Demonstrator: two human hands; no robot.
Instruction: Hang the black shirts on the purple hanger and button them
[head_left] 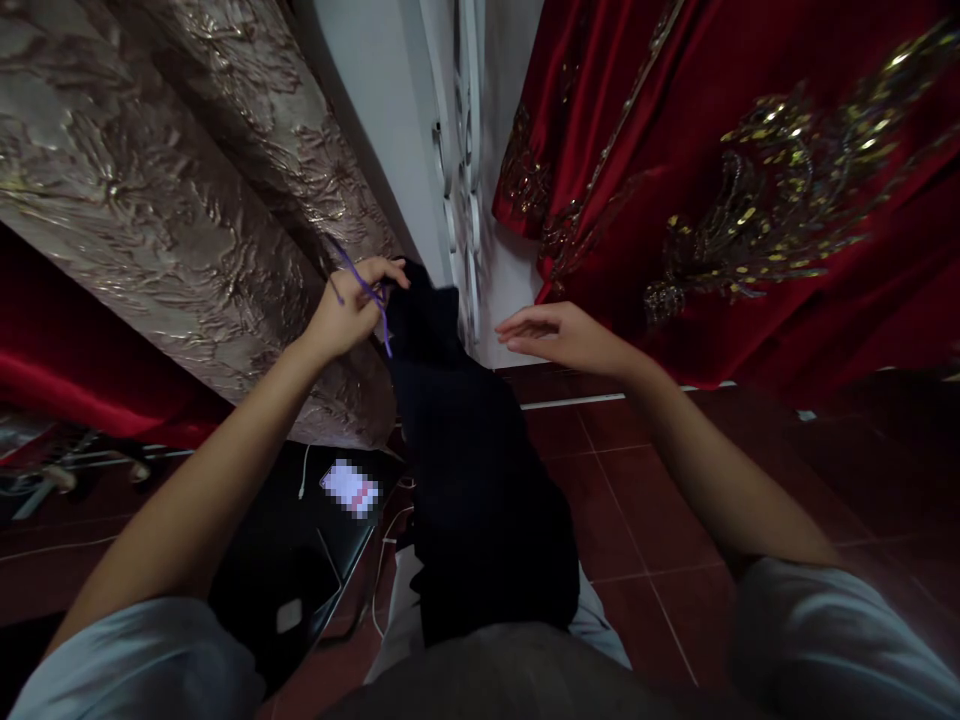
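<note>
A long piece of dark navy or black cloth (465,450) hangs down in front of my body and over my lap. My left hand (356,305) is closed at the cloth's upper left edge, fingers bent over it. A thin purple cord (364,285) runs across these fingers, with loose ends above and below. My right hand (559,335) is in the air to the right of the cloth, apart from it. Its fingers are stretched out, and nothing shows in them.
Textured beige fabric (217,190) hangs at the left. Red fabric with gold sequins (712,190) hangs at the right. A white cabinet (382,100) stands ahead. At the lower left, a black table (262,520) holds a lit phone (349,488) and a white cable (304,472). Red tiles (622,500) cover the floor.
</note>
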